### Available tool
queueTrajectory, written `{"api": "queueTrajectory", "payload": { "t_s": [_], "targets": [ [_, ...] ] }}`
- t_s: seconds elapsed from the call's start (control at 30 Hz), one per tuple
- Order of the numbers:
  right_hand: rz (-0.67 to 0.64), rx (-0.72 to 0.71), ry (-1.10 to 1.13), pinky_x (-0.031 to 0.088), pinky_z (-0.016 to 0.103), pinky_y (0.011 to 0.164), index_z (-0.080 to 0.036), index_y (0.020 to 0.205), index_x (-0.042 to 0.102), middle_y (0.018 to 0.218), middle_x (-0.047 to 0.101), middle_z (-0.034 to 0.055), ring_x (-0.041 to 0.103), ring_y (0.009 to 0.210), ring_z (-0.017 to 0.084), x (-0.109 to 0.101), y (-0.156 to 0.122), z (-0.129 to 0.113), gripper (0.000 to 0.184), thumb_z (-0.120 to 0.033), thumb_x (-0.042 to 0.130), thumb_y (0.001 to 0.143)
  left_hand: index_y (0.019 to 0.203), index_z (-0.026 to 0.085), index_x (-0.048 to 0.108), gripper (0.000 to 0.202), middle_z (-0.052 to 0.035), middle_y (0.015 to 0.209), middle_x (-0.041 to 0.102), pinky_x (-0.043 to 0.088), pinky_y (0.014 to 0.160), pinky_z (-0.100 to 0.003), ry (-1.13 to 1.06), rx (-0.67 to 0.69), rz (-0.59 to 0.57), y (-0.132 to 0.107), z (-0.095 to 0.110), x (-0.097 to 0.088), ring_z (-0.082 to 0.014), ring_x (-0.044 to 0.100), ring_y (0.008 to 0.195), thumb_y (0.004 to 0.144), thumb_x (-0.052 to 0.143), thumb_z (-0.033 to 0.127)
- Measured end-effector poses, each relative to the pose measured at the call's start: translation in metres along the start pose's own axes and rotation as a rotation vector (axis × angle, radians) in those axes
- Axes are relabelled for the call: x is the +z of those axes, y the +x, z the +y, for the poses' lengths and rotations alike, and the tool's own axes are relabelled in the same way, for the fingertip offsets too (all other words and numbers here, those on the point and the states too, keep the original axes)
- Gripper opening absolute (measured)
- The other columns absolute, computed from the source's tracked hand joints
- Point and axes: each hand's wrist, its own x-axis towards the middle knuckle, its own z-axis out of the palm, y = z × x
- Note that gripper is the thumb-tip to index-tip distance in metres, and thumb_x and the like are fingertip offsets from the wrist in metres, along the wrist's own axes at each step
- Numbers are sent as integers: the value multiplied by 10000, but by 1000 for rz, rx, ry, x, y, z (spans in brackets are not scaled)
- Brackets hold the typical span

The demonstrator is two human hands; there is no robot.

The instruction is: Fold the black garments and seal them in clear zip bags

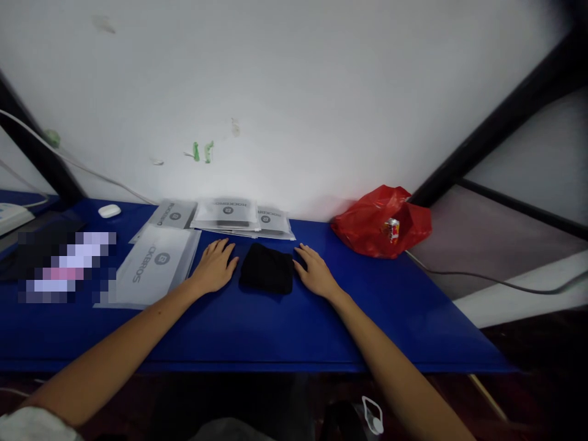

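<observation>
A folded black cloth item (266,269) lies on the blue table (257,337) between my two hands; its exact kind does not show. My left hand (215,267) rests flat on the tabletop to the left of it, fingers spread and holding nothing. On the other side, my right hand (316,271) also lies flat with its fingers apart, the fingertips close to the cloth's right edge. A frosted plastic pouch (154,263) printed ROCKBROS lies just left of my left hand.
Several more printed pouches (227,211) lie along the white wall. At the right back sits a red plastic bag (379,223). A small white case (109,211) and a dark, partly blurred object (37,245) are at the left. The table's front edge runs below my forearms.
</observation>
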Motion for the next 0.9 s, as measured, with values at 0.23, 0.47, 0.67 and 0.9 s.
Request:
{"api": "queueTrajectory", "payload": {
  "t_s": [0.23, 0.47, 0.67, 0.9],
  "targets": [
    [-4, -9, 29, 277, 484, 1128, -128, 1315, 508, 1444, 415, 173, 341, 1365, 293, 1, 0, 3, 492, -389, 456, 901, 1344, 123, 448, 502, -167, 1432, 411, 294, 1078, -507, 8, 27, 11, 0, -2, 1, -318, 321, 1341, 949, 297, 393],
    [20, -30, 62, 277, 501, 1122, -188, 1317, 508, 1441, 431, 138, 346, 1364, 285, 3, 0, 6, 472, -396, 465, 895, 1341, 127, 453, 504, -161, 1429, 420, 304, 1072, -498, 32, 36, -9, 0, -2, -4, -315, 330, 1338, 945, 303, 400],
    [-5, -15, 45, 272, 487, 1128, -146, 1321, 502, 1447, 414, 164, 330, 1371, 290, 1, 0, 4, 494, -396, 462, 897, 1360, 91, 433, 538, -172, 1442, 397, 292, 1082, -483, 42, 43, -57, 0, 0, -11, -322, 315, 1344, 946, 298, 408],
    [-11, -15, 61, 276, 494, 1123, -141, 1320, 505, 1450, 405, 171, 327, 1372, 295, 0, 0, 4, 495, -396, 471, 896, 1335, 127, 452, 501, -155, 1428, 417, 316, 1066, -478, 22, 64, -48, 0, -5, -11, -304, 331, 1335, 939, 316, 404]
  ]
}}
